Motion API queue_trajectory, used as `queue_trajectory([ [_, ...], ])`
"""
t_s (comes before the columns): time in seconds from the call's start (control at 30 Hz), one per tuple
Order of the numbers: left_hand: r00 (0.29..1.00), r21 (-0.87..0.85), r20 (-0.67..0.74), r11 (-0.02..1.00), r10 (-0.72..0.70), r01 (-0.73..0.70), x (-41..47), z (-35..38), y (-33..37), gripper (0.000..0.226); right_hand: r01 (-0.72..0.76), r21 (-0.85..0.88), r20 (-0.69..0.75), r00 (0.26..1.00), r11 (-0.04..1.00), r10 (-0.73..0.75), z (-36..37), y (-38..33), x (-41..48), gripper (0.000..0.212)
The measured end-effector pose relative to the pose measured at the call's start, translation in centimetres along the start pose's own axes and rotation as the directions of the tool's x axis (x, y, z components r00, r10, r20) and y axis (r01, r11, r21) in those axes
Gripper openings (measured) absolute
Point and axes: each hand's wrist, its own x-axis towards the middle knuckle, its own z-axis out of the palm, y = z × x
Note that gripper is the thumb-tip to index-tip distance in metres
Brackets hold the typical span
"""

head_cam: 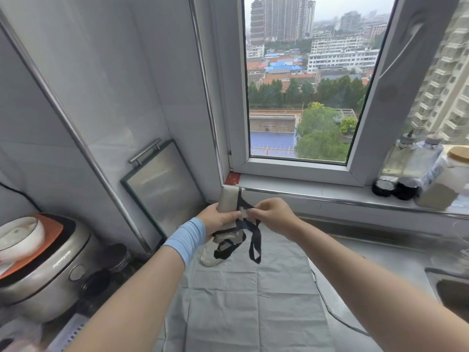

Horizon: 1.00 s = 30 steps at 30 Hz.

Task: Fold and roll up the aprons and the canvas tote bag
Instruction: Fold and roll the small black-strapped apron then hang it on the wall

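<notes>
Curled round a rolled beige canvas tote bag, the left hand grips it, the roll jutting toward 12 o'clock. At its 3 o'clock the right hand pinches the bag's dark navy strap, which dangles toward 6 o'clock above a flat grey fabric apron.

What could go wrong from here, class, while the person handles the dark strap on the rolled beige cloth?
1. Only the left hand grips the beige roll, held above the counter; its lower end bulges loose, so it may unroll.
2. The right hand pinches the dark strap near the roll while a long loop dangles free; it could tangle or slip out.
3. The grey apron lies spread flat below, so a dropped roll might rumple it.
</notes>
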Motion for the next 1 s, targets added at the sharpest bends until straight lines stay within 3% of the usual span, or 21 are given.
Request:
queue_trajectory([
  [0.07, 1.000, 0.006, -0.015, 1.000, -0.028, 0.028, 0.2, -0.7, -0.5, 0.044, -0.093, 0.269, 0.071, 0.995, 0.959, 0.076, -0.6, 0.5, 0.0, 0.027],
  [0.17, 0.999, 0.062, -0.040, 0.997, -0.033, 0.035, 0.3, -1.2, -1.5, 0.042, -0.206, 0.671, 0.194, 0.976, 0.712, 0.098, -1.5, 1.6, 0.0, 0.039],
  [0.23, 0.996, 0.074, -0.080, 0.996, -0.042, 0.048, 0.2, -1.3, -2.3, 0.049, -0.252, 0.732, 0.236, 0.965, 0.634, 0.111, -2.4, 2.7, -0.2, 0.040],
  [0.37, 0.989, -0.051, -0.098, 0.993, -0.111, 0.107, 0.0, -1.6, -3.2, 0.040, -0.358, 0.777, 0.344, 0.930, 0.518, 0.128, -3.8, 5.6, -0.6, 0.029],
  [0.43, 0.990, -0.137, -0.055, 0.983, -0.128, 0.120, -0.4, -1.0, -3.1, 0.037, -0.414, 0.721, 0.415, 0.900, 0.556, 0.132, -3.9, 6.7, -0.8, 0.022],
  [0.5, 0.992, -0.214, 0.000, 0.969, -0.125, 0.122, -0.3, -0.5, -3.4, 0.033, -0.451, 0.593, 0.494, 0.858, 0.667, 0.140, -3.4, 7.2, -1.1, 0.019],
  [0.6, 0.988, -0.312, 0.095, 0.939, -0.121, 0.145, 0.1, 0.4, -3.6, 0.034, -0.391, 0.390, 0.545, 0.828, 0.834, 0.134, -1.9, 7.1, -1.4, 0.018],
  [0.7, 0.980, -0.318, 0.150, 0.932, -0.134, 0.176, 0.2, 1.1, -3.3, 0.012, -0.310, 0.194, 0.584, 0.799, 0.931, 0.144, -0.8, 6.6, -1.4, 0.022],
  [0.8, 0.970, -0.280, 0.198, 0.940, -0.143, 0.196, 0.1, 1.6, -3.0, 0.007, -0.316, 0.038, 0.483, 0.836, 0.948, 0.260, -0.3, 7.1, -0.9, 0.013],
  [0.9, 0.963, -0.215, 0.210, 0.954, -0.166, 0.211, 0.4, 1.3, -3.5, 0.031, -0.360, 0.039, 0.326, 0.886, 0.932, 0.329, -0.3, 8.7, -0.3, 0.006],
  [1.0, 0.954, -0.061, 0.191, 0.967, -0.231, 0.246, 0.9, 0.9, -4.7, 0.049, -0.376, 0.064, 0.349, 0.876, 0.924, 0.332, -1.0, 10.0, -0.1, 0.013],
])
